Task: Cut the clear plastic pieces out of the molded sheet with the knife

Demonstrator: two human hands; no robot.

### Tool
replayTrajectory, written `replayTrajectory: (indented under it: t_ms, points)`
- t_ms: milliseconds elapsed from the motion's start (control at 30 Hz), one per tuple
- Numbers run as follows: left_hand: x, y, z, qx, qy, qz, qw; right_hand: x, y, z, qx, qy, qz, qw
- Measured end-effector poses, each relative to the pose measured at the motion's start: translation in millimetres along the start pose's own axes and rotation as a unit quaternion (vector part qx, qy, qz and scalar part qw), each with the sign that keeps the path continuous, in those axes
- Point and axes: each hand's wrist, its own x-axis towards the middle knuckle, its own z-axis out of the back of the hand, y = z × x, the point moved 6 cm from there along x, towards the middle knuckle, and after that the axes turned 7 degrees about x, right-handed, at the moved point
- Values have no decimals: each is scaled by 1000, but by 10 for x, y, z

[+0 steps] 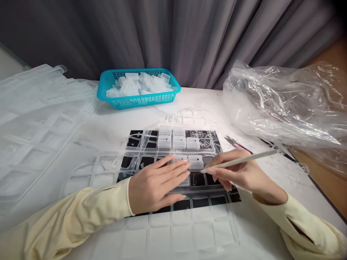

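The right grip was closed around a slim, pale, pen-like stick, its upper end slanting out past the knuckles and its tip pointing inward toward the left grip. That left grip clasped nothing: it lay palm down, fingers stretched out over a clear plastic sheet moulded into square compartments.

Just beyond the left fingertips stood a small, frosted white plastic block with a dark hole, seated in one compartment between the two grips; the stick's tip was at its near right corner, though contact could not be made out. More frosted white blocks of the same kind sat in a row farther beyond the left grip, and the left fingers partly hid others. A flat black panel lay beneath the clear sheet, under both grips.

Beyond the right grip lay a dark, pointed metal tool, partly hidden, and past it a crumpled clear plastic bag. A turquoise openwork plastic basket, filled with translucent white pieces, stood well beyond the left grip on the white surface. Piled translucent compartment sheets lay to that grip's left.
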Motion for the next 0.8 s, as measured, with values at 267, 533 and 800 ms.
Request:
replayTrajectory:
  t_ms: [267,533,800]
  points:
    - [-46,-202,12,42,-31,-33,998,223,-36,-8,56,31,-68,996]
    - [-82,-259,-27,15,12,77,997,369,62,-187,-64,80,37,994]
    - [-40,-249,-43,39,10,90,995,372,67,-259,-80,118,34,989]
